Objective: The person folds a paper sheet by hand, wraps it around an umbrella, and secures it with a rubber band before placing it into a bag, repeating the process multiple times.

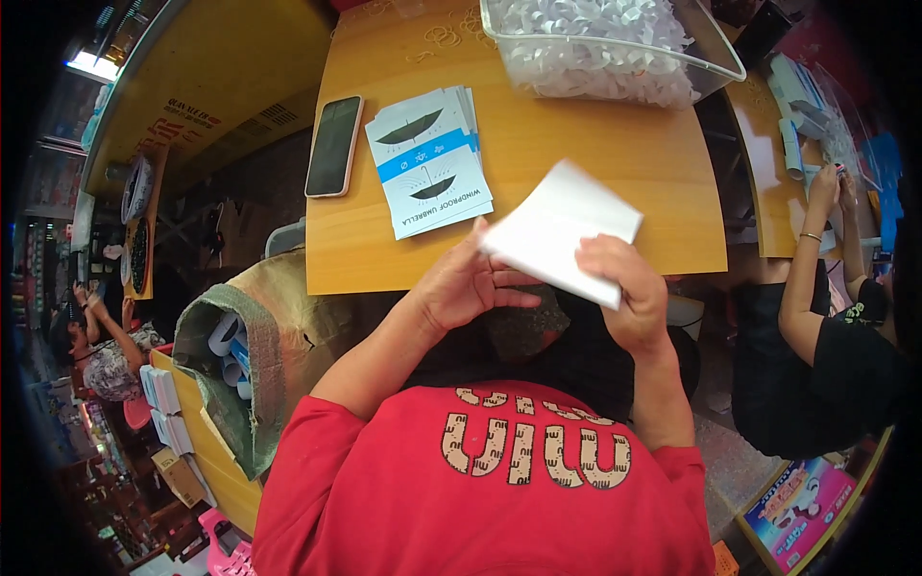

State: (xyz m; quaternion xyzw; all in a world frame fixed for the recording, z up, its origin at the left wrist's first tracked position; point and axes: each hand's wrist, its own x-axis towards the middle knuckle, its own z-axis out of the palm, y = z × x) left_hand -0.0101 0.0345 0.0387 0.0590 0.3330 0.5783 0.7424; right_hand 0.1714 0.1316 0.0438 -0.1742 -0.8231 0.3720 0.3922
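Note:
Both my hands hold a flat white folded card point(562, 228) over the near edge of the wooden table point(576, 154). My left hand point(466, 286) grips its left end with the thumb on top. My right hand point(626, 288) pinches its lower right edge. Farther back on the table lies a stack of white printed cards point(427, 158) with umbrella pictures and a blue band. A smartphone point(334, 145) lies face up to the left of that stack.
A clear plastic bin point(615, 48) full of white pieces stands at the table's back right. A woven sack point(250, 355) with rolled items sits at my left. Another person point(826, 317) in black works at a table on the right; a further person point(101, 350) sits far left.

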